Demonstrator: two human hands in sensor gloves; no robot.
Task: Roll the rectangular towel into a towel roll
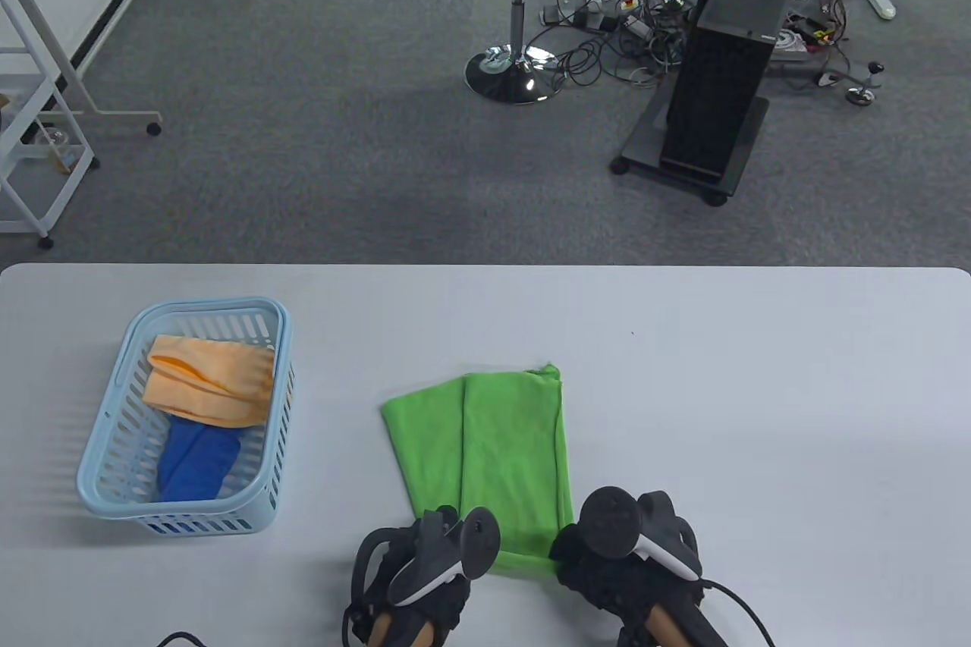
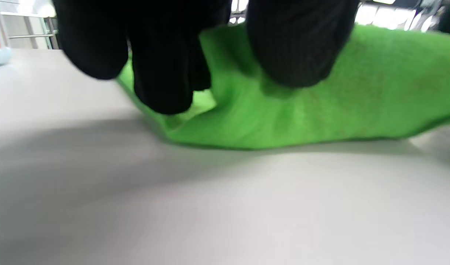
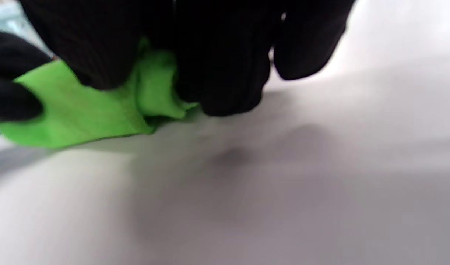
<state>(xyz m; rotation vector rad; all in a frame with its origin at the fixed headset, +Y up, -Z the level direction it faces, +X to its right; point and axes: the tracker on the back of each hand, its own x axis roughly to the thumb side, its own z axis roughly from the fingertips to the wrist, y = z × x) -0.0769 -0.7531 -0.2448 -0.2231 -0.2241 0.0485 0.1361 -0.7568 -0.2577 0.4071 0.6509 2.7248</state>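
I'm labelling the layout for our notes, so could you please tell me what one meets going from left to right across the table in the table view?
Light blue basket holding an orange cloth and a blue cloth → left hand → green towel → right hand. Both hands grip the towel's near edge.

the trackers hide the green towel's near edge; both wrist views are blurred.
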